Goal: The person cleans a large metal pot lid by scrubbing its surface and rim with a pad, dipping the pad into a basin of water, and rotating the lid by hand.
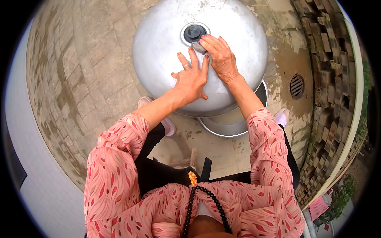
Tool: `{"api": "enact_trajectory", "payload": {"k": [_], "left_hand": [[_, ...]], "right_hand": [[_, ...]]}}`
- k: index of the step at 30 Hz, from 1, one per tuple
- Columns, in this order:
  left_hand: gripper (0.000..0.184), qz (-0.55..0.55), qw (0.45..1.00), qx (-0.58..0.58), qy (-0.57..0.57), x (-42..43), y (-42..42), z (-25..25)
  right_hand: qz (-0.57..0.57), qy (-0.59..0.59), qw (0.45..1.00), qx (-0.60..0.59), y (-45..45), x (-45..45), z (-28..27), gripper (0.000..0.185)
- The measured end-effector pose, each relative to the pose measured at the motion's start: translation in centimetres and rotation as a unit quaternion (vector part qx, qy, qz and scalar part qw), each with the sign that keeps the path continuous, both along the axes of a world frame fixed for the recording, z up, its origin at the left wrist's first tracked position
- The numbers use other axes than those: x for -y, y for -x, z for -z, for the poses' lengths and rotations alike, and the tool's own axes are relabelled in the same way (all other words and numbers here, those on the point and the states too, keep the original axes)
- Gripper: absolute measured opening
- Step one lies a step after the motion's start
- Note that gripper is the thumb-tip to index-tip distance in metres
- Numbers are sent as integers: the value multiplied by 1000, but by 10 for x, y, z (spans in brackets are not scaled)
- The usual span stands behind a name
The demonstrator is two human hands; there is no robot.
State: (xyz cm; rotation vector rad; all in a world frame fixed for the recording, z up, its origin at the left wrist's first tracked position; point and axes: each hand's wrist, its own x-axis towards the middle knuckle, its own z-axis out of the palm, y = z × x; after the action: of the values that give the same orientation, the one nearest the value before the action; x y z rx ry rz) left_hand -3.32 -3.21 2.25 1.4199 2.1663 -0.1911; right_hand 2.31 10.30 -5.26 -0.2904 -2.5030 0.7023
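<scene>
Paving (95,59): dark patches, look damp; I'd guess footing could go if weight shifts fwd.
Brick wall (329,87): along R side, well apart from the hands; low risk imo.
Metal dome (166,55): main thing, directly in front of the person, under both hands; near edge overlaps the basin (229,136) in my view. I can't tell what bears it; if support's uneven, a hard one-sided push could tip it.
Basin: partly hidden by dome edge; could get knocked or scraped if dome rocks.
Bead string (216,200): hangs loose; might swing into the way if the person leans in.
L hand (192,82): fingers spread, palm side down on dome, gripping nothing; on slick metal it could skid & the brace is lost.
R hand (222,58): fingers bent over the grey pad (198,47), holding it to the metal; overshoot could bang fingertips on the black knob (194,32).
Drain (297,86): grated, off to R; loose bits could wash in.
Black knob: atop dome; sideways force might loosen it, fit unclear to me.
Grey pad: at knob's near edge; could snag or pop out b/c it's small.
Ring (186,66): on L finger; might scratch metal.
</scene>
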Motion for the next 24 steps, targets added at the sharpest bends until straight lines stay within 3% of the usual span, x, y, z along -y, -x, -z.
{"api": "enact_trajectory", "payload": {"k": [4, 8, 11, 13, 16, 18, 21, 23, 24], "left_hand": [[128, 3, 1000, -2, -1, 4, -2, 1], [128, -6, 1000, 8, 17, -2, 0, -2], [127, 2, 1000, 6, -3, 2, 0, 0], [128, 3, 1000, 6, 0, 3, 2, 0], [128, 4, 1000, 8, 11, 0, -1, -2], [128, -4, 1000, 16, 12, 0, -1, -1], [128, -4, 999, 9, 35, -3, -2, -4], [129, 0, 999, 10, 38, -3, -5, -6], [129, 0, 999, 9, 31, -2, -4, -5]], "right_hand": [[106, -25, 994, 6, 36, -15, 8, 39], [-21, 3, 1000, 5, -14, 11, 1, 40], [-28, -43, 997, 50, -22, -27, -11, 38], [134, -76, 986, 67, -23, -75, 11, 36], [219, -51, 973, 57, -36, -93, 14, 38], [195, -67, 977, 57, -47, -52, 9, 41], [98, 6, 993, 72, -76, 6, -14, 39], [41, -20, 994, 103, -87, -24, -19, 42], [95, -30, 991, 94, -86, -46, -13, 43]]}}
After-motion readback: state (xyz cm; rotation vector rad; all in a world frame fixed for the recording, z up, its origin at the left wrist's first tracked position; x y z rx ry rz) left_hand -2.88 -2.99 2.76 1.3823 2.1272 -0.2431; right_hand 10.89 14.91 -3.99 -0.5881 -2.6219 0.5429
